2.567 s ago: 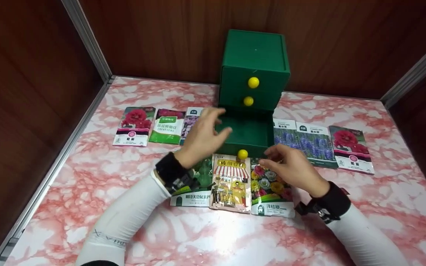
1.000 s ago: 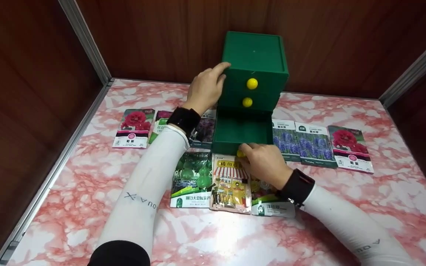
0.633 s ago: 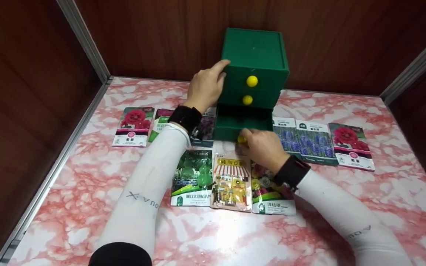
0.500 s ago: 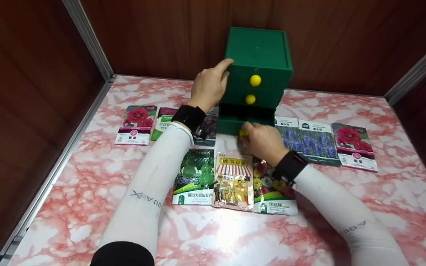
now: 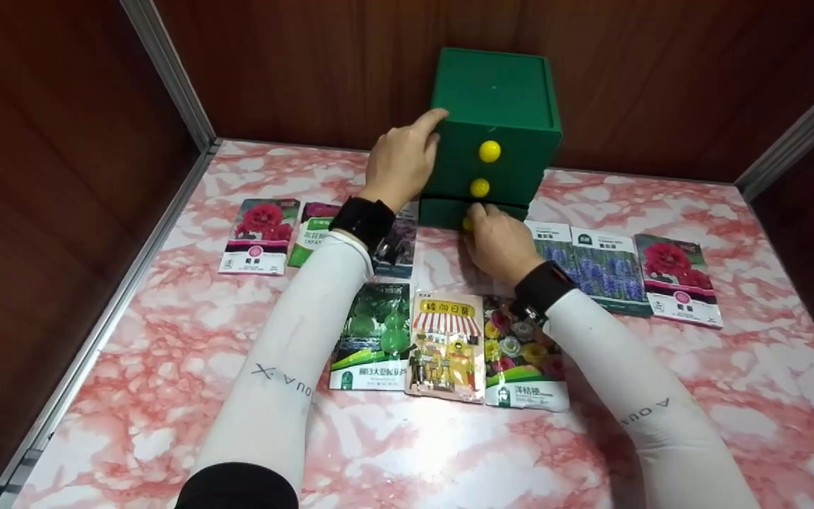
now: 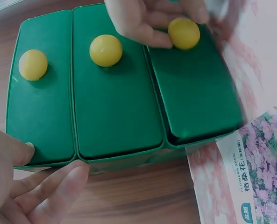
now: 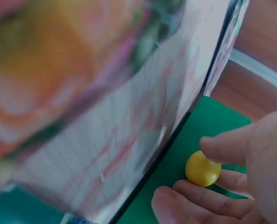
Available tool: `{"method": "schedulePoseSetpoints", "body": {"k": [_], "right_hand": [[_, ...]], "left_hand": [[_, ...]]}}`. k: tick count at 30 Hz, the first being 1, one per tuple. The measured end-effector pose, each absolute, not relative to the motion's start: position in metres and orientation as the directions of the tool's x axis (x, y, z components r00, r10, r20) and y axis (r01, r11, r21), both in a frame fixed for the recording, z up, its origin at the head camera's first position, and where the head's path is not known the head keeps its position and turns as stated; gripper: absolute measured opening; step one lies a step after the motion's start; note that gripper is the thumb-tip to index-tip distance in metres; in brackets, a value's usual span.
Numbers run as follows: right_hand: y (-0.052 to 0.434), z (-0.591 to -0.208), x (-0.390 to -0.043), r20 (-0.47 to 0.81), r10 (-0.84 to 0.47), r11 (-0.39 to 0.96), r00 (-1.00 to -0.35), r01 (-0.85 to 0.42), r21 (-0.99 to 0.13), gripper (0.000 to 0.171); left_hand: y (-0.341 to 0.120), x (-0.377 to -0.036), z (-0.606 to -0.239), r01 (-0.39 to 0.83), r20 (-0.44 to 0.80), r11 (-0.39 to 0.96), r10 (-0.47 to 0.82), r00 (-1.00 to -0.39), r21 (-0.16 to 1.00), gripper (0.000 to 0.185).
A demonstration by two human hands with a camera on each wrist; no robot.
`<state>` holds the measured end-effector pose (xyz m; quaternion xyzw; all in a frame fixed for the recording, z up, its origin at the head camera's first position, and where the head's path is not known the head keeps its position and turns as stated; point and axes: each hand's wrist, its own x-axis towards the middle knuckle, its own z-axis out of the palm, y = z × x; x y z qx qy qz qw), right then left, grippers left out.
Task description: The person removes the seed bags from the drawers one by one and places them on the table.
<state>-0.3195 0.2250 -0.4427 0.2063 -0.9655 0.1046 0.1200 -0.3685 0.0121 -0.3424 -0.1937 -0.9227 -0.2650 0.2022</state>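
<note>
My left hand is flat against the left side of the green drawer chest, fingers straight, index tip up at its top front corner, holding nothing. Judging by the contact, it is there to brace the chest so it does not slide toward the far wall while I work the drawer.

My right hand has its grip on the yellow knob of the bottom drawer: the right-wrist view shows thumb above and fingers below, curled round the little ball. A pinch like that lets me steer the drawer straight. The drawer sits nearly flush with the chest, a sliver of it proud of the two drawers above.

Those two, with the middle knob and top knob, are fully in.

The chest stands at the far middle of the pink marbled counter, against the wooden back wall. Seed packets are fanned out round it: a rose packet at the far left, lavender packets to the right, another rose packet beyond them. Near me lie three in a row, the green gourd packet, the striped-awning packet and the mixed-flower packet, partly under my right forearm. All lie face up, labels readable.
</note>
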Motion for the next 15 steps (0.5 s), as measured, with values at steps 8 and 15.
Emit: {"method": "schedulePoseSetpoints", "body": {"k": [8,15], "right_hand": [[0.2248,-0.4425,-0.328,0.208,-0.355,0.902,-0.912,-0.392,-0.181,0.037],[0.2269,-0.4439,-0.3283,0.205,-0.346,0.899,-0.915,-0.386,-0.205,0.039]], "left_hand": [[0.0133,-0.367,-0.3424,0.453,0.469,0.792,0.244,-0.849,0.409,0.042],[0.0131,-0.3664,-0.3435,0.468,0.464,0.788,0.267,-0.845,0.399,0.044]]}}
